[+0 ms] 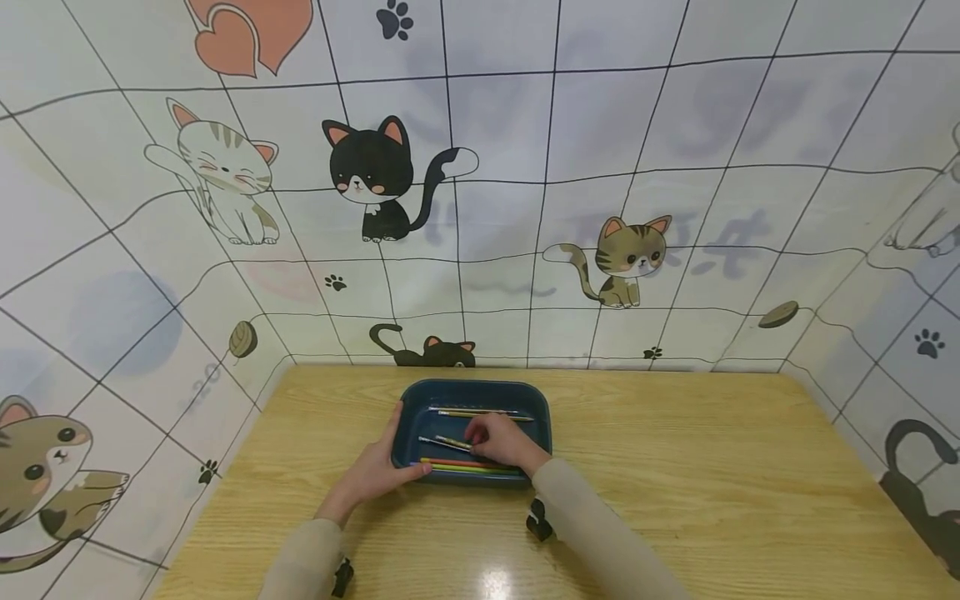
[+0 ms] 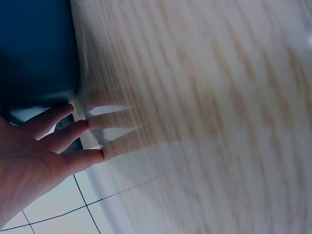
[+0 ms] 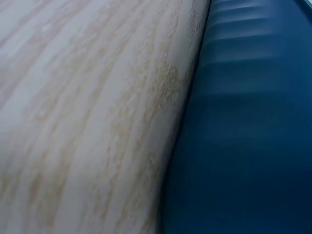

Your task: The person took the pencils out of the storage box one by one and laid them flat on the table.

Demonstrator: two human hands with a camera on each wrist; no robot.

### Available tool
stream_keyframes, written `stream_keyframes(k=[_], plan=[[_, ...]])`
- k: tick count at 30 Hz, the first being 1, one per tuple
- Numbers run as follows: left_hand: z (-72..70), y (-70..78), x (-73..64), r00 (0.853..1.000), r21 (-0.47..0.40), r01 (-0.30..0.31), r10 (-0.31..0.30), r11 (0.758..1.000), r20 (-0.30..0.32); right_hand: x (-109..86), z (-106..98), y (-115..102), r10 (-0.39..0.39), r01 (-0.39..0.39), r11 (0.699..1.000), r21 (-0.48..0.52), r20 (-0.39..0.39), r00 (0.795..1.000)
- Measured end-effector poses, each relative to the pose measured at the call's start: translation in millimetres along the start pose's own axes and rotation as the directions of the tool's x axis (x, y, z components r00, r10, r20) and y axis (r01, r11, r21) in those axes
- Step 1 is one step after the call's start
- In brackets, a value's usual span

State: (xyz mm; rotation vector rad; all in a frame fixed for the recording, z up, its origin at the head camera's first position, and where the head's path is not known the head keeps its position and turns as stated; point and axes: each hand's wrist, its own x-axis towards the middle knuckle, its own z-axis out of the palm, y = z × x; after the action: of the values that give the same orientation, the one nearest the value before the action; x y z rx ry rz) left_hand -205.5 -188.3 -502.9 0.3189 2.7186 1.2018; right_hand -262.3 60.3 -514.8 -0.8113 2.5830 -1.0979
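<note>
- Your left hand (image 1: 375, 469) was at the near left corner of the blue tray (image 1: 471, 481). Its fingers were extended and spread along the outside of the left wall, and its thumb lay across the near left corner. The grip was relaxed, not clenched.
- Your right hand (image 1: 504, 439) was inside the tray, right of its middle, with the fingers bent. The fingertips were at the right ends of the middle pencils (image 1: 447, 443); you could not tell from the views whether they pinched one.
- The tray sat at the far part of the wooden table (image 1: 697, 483), left of its middle, with its long side facing you.
- The middle pencils lay slanted on the tray floor, their left ends uncovered.
- The far pencils (image 1: 468, 413) lay close together near the far wall of the tray, beyond your right hand.
- The coloured pencils (image 1: 459, 466), including red, yellow and green ones, lay side by side along the near wall.
- Your light sleeves (image 1: 600, 529) reached in from the near side, with a dark device (image 1: 538, 521) at the right wrist.
- Behind the table stood a wall (image 1: 510, 225) printed with grid lines and cats.
</note>
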Motion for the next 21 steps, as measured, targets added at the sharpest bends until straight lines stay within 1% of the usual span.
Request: stream_keyframes(k=[10, 18, 21], plan=[[1.5, -2.5, 0.9, 1.0, -0.001, -0.008, 0.008, 1.0, -0.002, -1.7, 0.2, -0.9, -0.004, 0.0, 0.996, 0.087, 0.05, 0.999], [2.3, -1.9, 0.8, 1.0, 0.007, -0.006, 0.006, 1.0, -0.012, -3.9, -1.5, -3.0, -0.012, 0.003, 0.988, 0.155, 0.054, 0.998], [2.9, -1.5, 0.2, 1.0, 0.006, -0.002, 0.002, 1.0, -0.016, -5.1, -2.2, -4.3, -0.038, 0.031, 0.986, 0.163, 0.043, 0.998]])
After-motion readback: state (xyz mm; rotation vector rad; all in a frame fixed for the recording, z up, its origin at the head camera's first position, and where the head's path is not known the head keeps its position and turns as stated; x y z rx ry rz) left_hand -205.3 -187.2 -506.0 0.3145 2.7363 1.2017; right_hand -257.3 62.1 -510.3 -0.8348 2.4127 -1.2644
